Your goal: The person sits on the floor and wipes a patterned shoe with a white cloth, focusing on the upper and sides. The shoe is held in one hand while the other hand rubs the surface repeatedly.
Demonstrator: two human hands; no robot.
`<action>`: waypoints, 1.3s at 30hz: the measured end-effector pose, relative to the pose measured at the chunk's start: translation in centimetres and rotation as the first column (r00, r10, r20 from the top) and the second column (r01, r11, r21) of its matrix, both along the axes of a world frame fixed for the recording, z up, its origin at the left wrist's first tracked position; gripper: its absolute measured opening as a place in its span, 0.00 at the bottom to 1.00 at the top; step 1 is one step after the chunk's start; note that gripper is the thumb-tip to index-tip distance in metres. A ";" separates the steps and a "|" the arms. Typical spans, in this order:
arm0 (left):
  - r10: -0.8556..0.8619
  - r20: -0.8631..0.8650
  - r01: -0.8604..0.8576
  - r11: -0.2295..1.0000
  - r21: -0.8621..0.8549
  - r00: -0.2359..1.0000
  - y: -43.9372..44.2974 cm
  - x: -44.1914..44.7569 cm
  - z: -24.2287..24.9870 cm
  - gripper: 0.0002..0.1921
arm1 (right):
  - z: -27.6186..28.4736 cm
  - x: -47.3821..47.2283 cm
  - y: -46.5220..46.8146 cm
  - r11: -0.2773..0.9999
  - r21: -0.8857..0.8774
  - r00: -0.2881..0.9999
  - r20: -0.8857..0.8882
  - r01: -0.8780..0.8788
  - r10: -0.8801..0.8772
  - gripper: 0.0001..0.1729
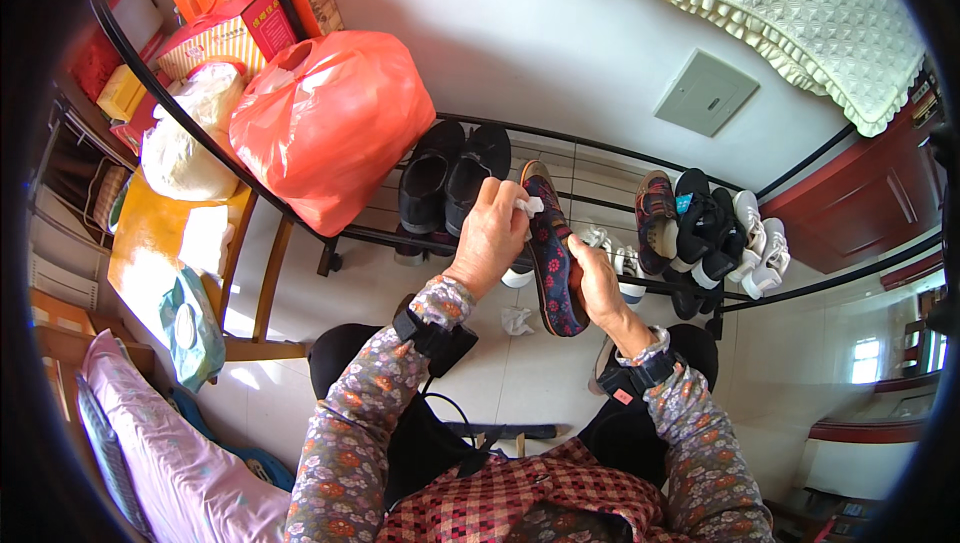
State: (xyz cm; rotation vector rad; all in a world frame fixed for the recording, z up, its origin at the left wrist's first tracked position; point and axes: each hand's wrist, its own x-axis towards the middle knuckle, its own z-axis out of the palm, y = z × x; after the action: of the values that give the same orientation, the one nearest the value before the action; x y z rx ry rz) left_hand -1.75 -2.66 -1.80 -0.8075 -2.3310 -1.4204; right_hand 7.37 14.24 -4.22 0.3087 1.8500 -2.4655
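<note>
A dark floral cloth shoe is held up on its side in front of me, above the tiled floor. My right hand grips its heel part, thumb along the opening. In my left hand is a crumpled white tissue, pinched close to the shoe's upper near the toe. Whether the tissue presses on the cloth is hard to tell. A similar shoe sits on the black wire shoe rack to the right. On the floor below lies another crumpled tissue.
Black shoes stand on the rack's left part, beside a large red plastic bag. Black sneakers and white sneakers are at its right. At left, a wooden table bears a wipes pack. A pink cushion lies lower left.
</note>
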 end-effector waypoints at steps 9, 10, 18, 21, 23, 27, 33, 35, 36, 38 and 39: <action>-0.134 0.006 0.134 0.991 -0.017 0.991 0.6 2.8 0.1 0.14 | -1.7 -0.6 1.3 0.977 -0.211 0.999 0.036 0.029 -0.021 0.19; -0.085 -0.006 0.085 0.996 -0.002 0.996 0.4 1.9 0.1 0.13 | -1.4 -0.3 1.1 0.974 -0.228 0.999 0.045 -0.010 0.021 0.18; 0.111 0.024 -0.112 0.992 0.051 0.994 -0.9 -1.7 0.5 0.09 | -0.4 -0.4 0.6 0.984 -0.163 0.997 -0.006 -0.077 0.077 0.21; 0.087 0.208 -0.118 0.983 0.141 0.974 -1.4 -1.6 0.8 0.07 | -1.9 -1.2 1.5 0.960 -0.279 0.999 -0.002 -0.032 0.033 0.19; 0.021 0.458 -0.134 0.967 0.215 0.889 -1.6 -1.5 0.8 0.07 | -3.0 -1.7 2.2 0.966 -0.258 0.999 0.051 0.031 -0.018 0.20; -0.069 0.543 -0.087 0.963 0.256 0.837 -1.6 -0.6 0.2 0.08 | -5.0 -2.9 3.1 0.989 0.053 0.987 0.070 0.138 -0.142 0.24; -0.103 0.496 -0.002 0.979 0.206 0.862 -1.3 0.3 -0.1 0.09 | -8.7 -4.5 3.6 0.810 0.533 0.962 -0.025 0.244 -0.273 0.36; -0.093 0.494 -0.009 0.980 0.200 0.864 -1.4 0.3 0.1 0.09 | -10.4 -4.9 3.5 0.747 0.589 0.946 -0.113 0.310 -0.304 0.37; -0.097 0.483 -0.002 0.980 0.201 0.870 -1.5 0.3 0.1 0.09 | -11.1 -4.9 3.7 0.701 0.663 0.957 -0.089 0.263 -0.274 0.38; -0.096 0.468 -0.002 0.979 0.206 0.879 -1.6 0.2 0.3 0.09 | -12.4 -5.1 4.1 0.614 0.766 0.980 -0.111 0.189 -0.164 0.36; -0.098 0.467 0.002 0.980 0.201 0.879 -1.6 0.2 0.4 0.08 | -12.8 -5.1 4.2 0.561 0.819 0.990 -0.065 0.125 -0.127 0.35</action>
State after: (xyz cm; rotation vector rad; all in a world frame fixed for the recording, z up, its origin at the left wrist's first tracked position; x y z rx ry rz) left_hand -1.57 -4.29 -1.42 -0.5044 -2.4583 -2.0265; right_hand 2.25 18.46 -17.06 0.4690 2.9506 -1.4199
